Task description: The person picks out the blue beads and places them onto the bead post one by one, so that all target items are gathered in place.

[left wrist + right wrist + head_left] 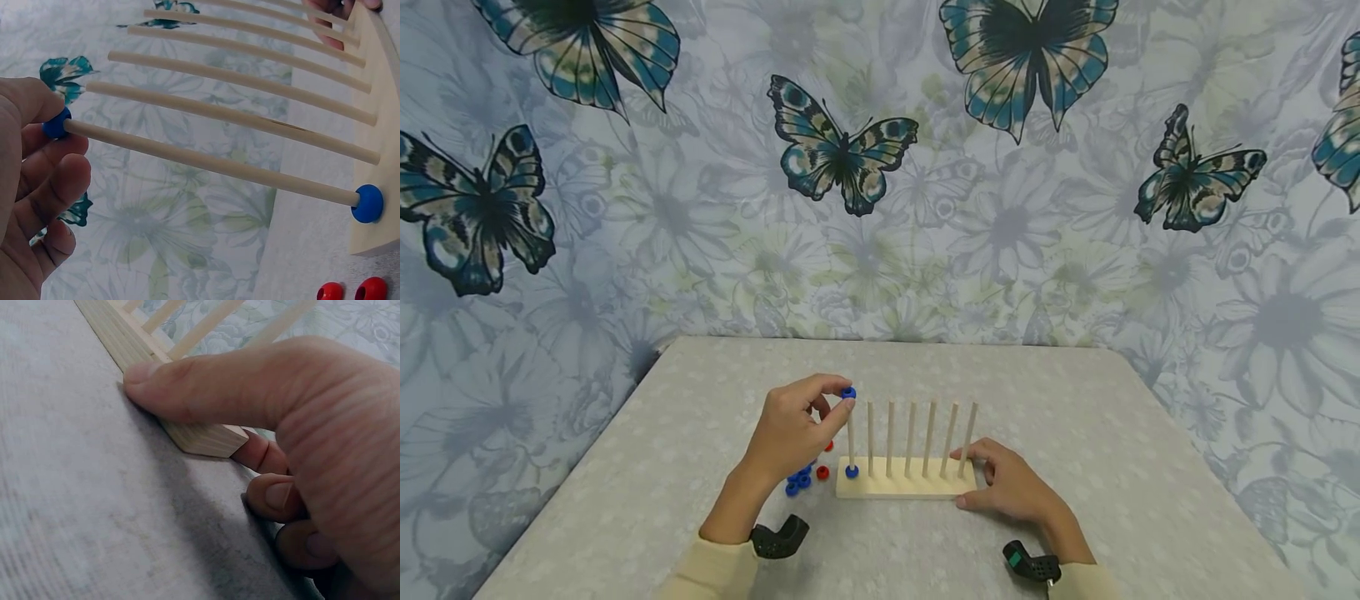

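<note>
A wooden base with a row of several upright pegs stands on the table. My left hand pinches a blue bead between thumb and fingers at the top of the leftmost peg; the peg's tip meets the bead. Another blue bead sits at the foot of that same peg. At the base's right end my right hand grips the wood, thumb on the near edge and fingers behind. The other pegs carry no beads.
Left of the base lie several loose blue beads and a few red beads, partly behind the left hand. The pale cloth-covered table reaches back to a wall patterned with butterflies.
</note>
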The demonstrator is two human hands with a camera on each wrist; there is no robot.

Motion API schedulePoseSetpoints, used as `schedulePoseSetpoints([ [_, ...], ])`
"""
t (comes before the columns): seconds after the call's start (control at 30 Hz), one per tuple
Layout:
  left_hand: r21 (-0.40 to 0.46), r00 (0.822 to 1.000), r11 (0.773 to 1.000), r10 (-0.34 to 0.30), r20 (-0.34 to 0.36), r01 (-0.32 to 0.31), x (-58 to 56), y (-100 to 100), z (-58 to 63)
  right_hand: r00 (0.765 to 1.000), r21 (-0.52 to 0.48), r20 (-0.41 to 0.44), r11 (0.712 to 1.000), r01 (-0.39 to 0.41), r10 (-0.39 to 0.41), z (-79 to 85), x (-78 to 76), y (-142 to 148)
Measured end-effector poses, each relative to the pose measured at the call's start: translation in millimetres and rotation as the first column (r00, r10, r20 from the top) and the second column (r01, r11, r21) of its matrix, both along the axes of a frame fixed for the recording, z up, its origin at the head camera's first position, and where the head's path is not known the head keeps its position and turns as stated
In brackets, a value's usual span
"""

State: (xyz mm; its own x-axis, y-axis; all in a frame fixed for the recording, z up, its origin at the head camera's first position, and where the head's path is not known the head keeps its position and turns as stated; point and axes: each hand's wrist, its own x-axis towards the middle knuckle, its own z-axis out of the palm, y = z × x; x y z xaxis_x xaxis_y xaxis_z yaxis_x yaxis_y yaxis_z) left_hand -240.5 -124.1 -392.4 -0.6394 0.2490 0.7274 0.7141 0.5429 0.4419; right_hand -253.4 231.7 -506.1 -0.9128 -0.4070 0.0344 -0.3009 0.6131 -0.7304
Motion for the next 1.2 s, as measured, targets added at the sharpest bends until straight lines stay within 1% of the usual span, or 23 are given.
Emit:
schedulePoseSetpoints([
  [0.2, -0.018, 1.0, 1.0, -0.008, 0.03, 0.008, -2.0, -3.3, 0.2, 1.0, -0.005, 0.0, 1.0, 0.004, -0.004, 0.9, -3.2, -2.0],
  [0.43, -0.013, 1.0, 1.0, -0.006, 0.021, 0.007, -3.5, -5.0, 2.9, 1.0, 0.005, -0.024, 1.0, 0.011, -0.011, 5.1, -4.4, -3.2],
  [0.53, -0.006, 0.999, 1.0, -0.013, 0.033, 0.013, -3.6, -4.7, 3.2, 1.0, 0.003, -0.026, 1.0, 0.017, -0.017, 6.4, -3.6, -3.4],
  [0.7, -0.008, 0.998, 1.0, -0.003, 0.064, 0.004, -2.0, -3.9, 1.8, 1.0, -0.007, -0.015, 1.0, 0.016, -0.016, 7.0, -0.8, -3.5],
  [0.93, -0.01, 0.997, 1.0, -0.004, 0.072, 0.005, -1.6, -4.5, -3.4, 1.0, -0.016, 0.004, 1.0, 0.011, -0.011, 6.2, 1.7, -3.9],
  [1.2, -0.007, 0.995, 1.0, -0.007, 0.103, 0.007, -1.0, -4.8, -3.7, 1.0, -0.011, 0.004, 1.0, 0.013, -0.013, 5.7, 2.4, -3.5],
])
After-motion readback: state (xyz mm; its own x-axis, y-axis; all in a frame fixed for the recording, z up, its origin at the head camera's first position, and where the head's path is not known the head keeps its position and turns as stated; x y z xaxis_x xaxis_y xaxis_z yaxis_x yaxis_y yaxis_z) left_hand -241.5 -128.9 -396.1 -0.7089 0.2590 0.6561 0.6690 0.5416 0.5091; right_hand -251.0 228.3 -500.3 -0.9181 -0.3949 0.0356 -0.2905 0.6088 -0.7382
